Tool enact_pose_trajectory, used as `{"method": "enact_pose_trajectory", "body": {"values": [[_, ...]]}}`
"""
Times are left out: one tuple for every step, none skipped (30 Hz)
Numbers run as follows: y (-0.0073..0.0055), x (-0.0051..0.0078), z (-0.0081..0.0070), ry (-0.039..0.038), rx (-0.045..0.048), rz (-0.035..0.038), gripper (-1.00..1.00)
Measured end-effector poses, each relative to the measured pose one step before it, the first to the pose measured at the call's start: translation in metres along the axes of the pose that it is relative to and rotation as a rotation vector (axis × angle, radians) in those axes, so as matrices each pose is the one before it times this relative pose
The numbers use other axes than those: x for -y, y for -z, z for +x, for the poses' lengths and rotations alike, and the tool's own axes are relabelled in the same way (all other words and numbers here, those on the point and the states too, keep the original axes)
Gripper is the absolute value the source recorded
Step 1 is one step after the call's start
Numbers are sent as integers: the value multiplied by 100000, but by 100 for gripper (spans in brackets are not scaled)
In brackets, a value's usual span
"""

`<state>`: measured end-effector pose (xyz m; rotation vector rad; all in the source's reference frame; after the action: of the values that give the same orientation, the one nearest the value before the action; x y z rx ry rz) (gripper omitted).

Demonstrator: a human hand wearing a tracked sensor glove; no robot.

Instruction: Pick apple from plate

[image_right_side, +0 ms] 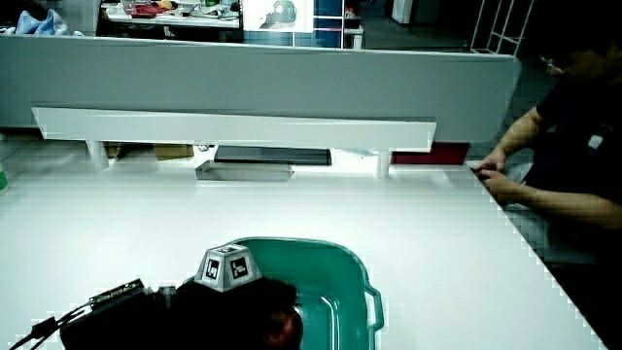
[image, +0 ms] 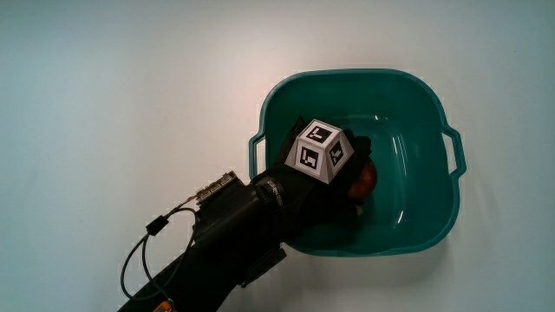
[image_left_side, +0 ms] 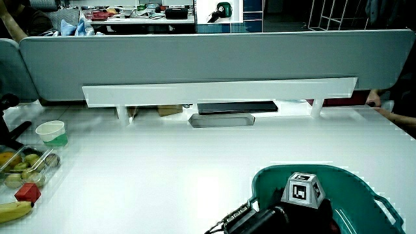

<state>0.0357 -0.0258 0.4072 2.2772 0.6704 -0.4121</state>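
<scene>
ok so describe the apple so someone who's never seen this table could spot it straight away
Find the teal tub with handles, the one big thing on the white table. The gloved hand reaches into it, and the apple is the small reddish round thing showing under the hand's fingertips on the tub's floor. It is the only red thing there.

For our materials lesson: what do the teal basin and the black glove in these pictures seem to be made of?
The teal basin looks like moulded plastic, glossy: one even colour, rounded rim with moulded handles, and light glinting off its inner wall. The glove on the hand, which reaches into the basin, looks like a matt black fabric or synthetic; its exact material cannot be told.
</scene>
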Motion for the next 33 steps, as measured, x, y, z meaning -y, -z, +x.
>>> {"method": "enact_pose_trajectory", "body": {"values": [[28,14,65,354,-866,1710,62],[-5,-11,83,681,-759,84,67],[2,17,47,522,-361,1245,71],[-102,119,90,257,-720,559,75],[61,10,-5,557,55,871,79],[-94,162,90,-214,-343,-34,83],[21,106,56,656,-88,617,88],[94,89,40,1489,-232,2581,92],[2,82,57,464,127,916,96],[174,-107,-9,906,8,174,100],[-3,27,72,111,-27,350,100],[-15,8,62,315,-45,26,100],[-100,82,96,722,-1106,812,100],[-14,50,29,208,928,-311,100],[123,-81,-39,-68,450,-324,100],[87,-64,-44,120,-194,423,100],[-207,110,69,516,-582,170,100],[-98,66,-13,713,162,611,100],[-156,108,24,-142,246,84,100],[-297,202,121,407,-140,863,100],[-144,90,25,1141,-299,1507,100],[-237,146,32,101,840,304,100],[-204,111,23,535,269,805,100],[-418,225,138,811,-936,664,100],[-285,162,26,312,-233,1595,100],[-308,105,-7,404,340,-328,100],[-194,82,-50,1064,234,545,100],[-524,349,97,-545,-1453,1686,100],[-435,209,29,-521,296,-592,100],[-231,114,-38,1123,181,-466,100],[-205,166,-66,1007,-1570,3014,100],[-442,242,-2,-913,575,-795,100],[-227,192,-28,-728,396,-2588,100]]}}
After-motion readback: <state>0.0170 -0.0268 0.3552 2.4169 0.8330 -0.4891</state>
